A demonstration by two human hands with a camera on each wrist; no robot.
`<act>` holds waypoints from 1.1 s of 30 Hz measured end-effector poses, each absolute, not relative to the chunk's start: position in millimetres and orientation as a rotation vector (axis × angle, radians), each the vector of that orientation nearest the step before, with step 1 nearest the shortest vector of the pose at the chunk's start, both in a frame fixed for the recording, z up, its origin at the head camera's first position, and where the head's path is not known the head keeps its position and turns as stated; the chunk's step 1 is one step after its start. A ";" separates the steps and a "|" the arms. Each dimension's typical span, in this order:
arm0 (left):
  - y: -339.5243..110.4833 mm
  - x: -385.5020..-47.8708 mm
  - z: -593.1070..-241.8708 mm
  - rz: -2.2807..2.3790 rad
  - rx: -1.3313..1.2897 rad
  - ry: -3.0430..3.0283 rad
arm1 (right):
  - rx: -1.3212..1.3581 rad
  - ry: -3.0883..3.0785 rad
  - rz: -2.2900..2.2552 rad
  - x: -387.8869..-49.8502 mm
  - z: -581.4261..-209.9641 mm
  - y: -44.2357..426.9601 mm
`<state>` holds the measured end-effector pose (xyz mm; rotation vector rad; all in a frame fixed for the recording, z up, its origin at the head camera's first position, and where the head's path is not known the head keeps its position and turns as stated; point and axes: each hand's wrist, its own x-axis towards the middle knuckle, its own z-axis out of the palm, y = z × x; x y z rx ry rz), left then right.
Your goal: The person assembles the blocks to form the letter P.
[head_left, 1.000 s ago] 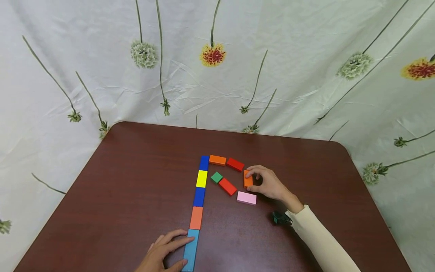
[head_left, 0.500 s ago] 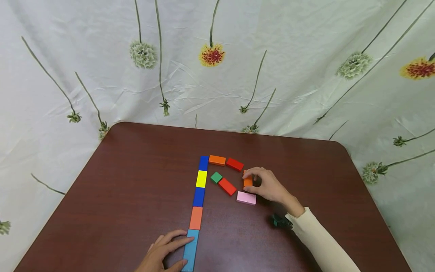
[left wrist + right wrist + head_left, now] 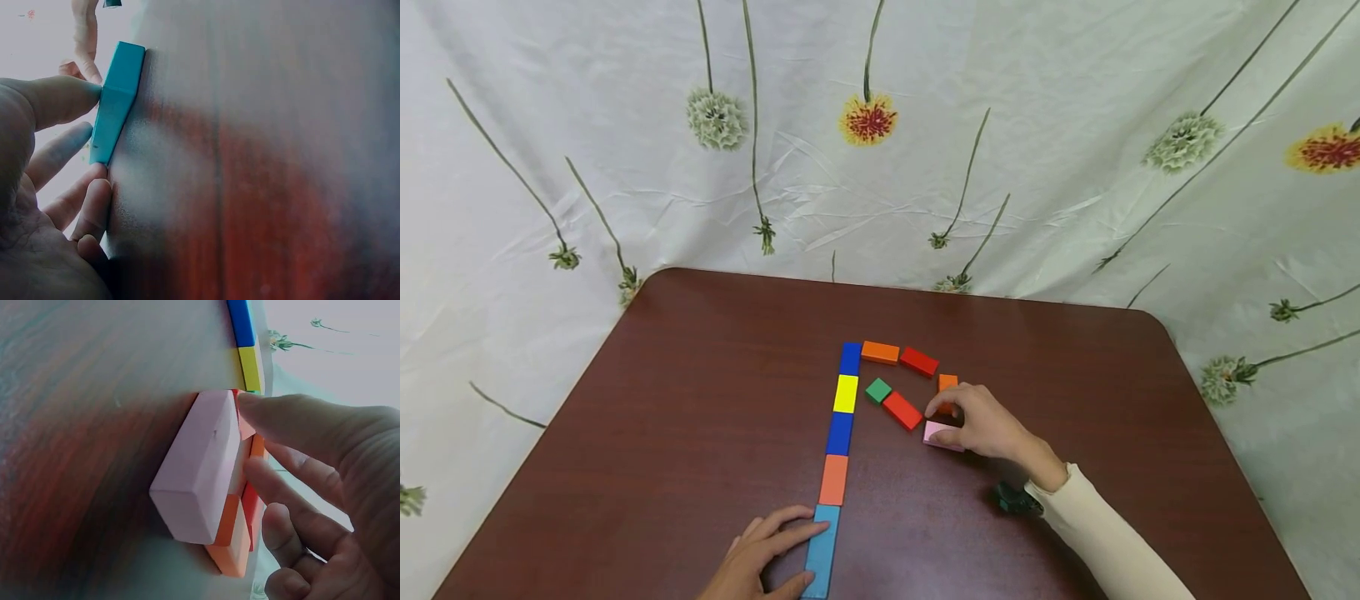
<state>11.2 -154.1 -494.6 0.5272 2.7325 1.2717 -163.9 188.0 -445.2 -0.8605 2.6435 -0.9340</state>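
The left hand (image 3: 763,554) rests on a light blue block (image 3: 822,552) at the near end of a straight row; thumb and fingertips touch it along its left side. In the left wrist view the same light blue block (image 3: 119,100) lies against the thumb and fingertips. The right hand (image 3: 992,425) is over a pink block (image 3: 934,432), thumb above it and fingers bent and apart. In the right wrist view a gap shows between the thumb and the fingers beside the pink block (image 3: 200,450). An orange block (image 3: 948,382) is partly hidden behind the fingers.
The row continues away with coral (image 3: 833,479), blue (image 3: 840,433), yellow (image 3: 846,394) and blue (image 3: 851,359) blocks. An orange block (image 3: 880,352) and a red block (image 3: 919,362) curve right from its far end. A green block (image 3: 877,391) meets another red block (image 3: 902,411).
The right hand has left the orange block and moved toward me, over the pink block. The orange block stays in place. The left hand has not moved.
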 end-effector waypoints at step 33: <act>-155.3 11.4 -495.4 1.264 0.576 2.736 | -0.708 2.819 -0.765 -161.6 -447.5 140.2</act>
